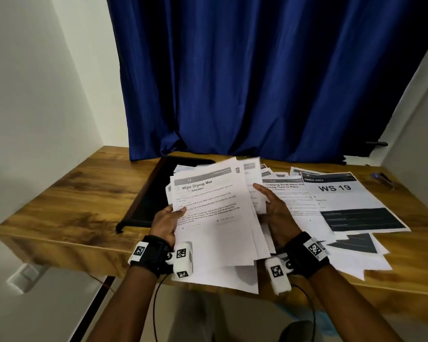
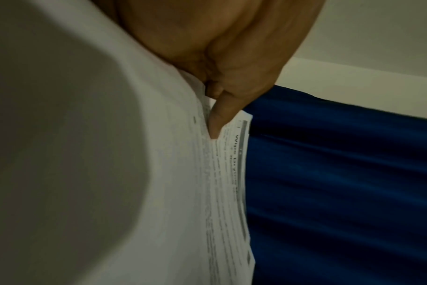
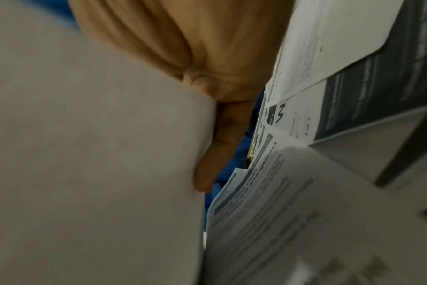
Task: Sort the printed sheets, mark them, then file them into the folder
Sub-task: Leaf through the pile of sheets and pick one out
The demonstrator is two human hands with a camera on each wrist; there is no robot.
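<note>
While a fanned stack of printed sheets rises tilted above the wooden desk, a person holds it from both sides, the top page headed "Wipe Drying Mat". The left hand grips the stack's left edge, its thumb pressed on the printed face and its fingers curled out of sight behind the paper. The right hand meets the stack's right edge with its fingers together and nearly straight, laid against the sheets; whether the thumb clamps the paper cannot be told. Loose sheets lie spread on the desk to the right, among them a page reading "WS 19", partly overlapping its neighbours. A black folder lies flat on the desk behind and to the left of the held stack, partly covered by paper. A pen rests near the desk's far right corner, and a blue curtain hangs behind.
</note>
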